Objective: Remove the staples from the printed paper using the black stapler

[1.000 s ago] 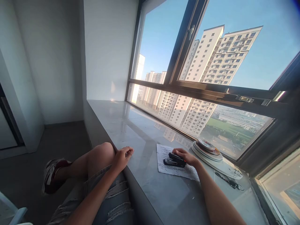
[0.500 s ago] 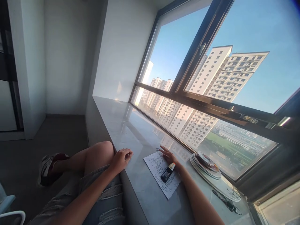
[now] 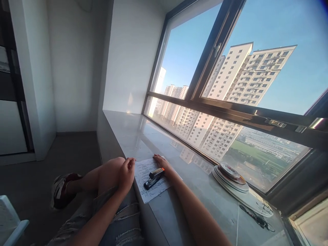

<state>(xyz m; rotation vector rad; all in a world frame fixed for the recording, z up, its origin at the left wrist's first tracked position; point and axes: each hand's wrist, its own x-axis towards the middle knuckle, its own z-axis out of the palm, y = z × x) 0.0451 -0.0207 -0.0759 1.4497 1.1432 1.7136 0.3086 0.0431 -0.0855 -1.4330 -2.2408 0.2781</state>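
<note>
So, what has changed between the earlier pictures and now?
The white, text-covered paper sheet and black, orange-ended stapler have shifted left, toward the left hand. The right hand, first on the stapler, has let go and lies at the paper's far edge. The stacked round plates stayed put.

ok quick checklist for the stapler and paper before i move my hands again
1. Stapler lying on the paper: ok, it sits on the written side.
2. Right hand at the paper: ok, it lies at the far edge, fingers extended.
3. Left hand clear of the stapler: ok, it is apart, near the knee.
4. Paper fully on the sill: cannot tell, a near corner is right at the sill's edge.
5. Staples loaded: cannot tell, the inside is hidden.
6. Plates out of the way: ok, stacked apart by the window.
</note>
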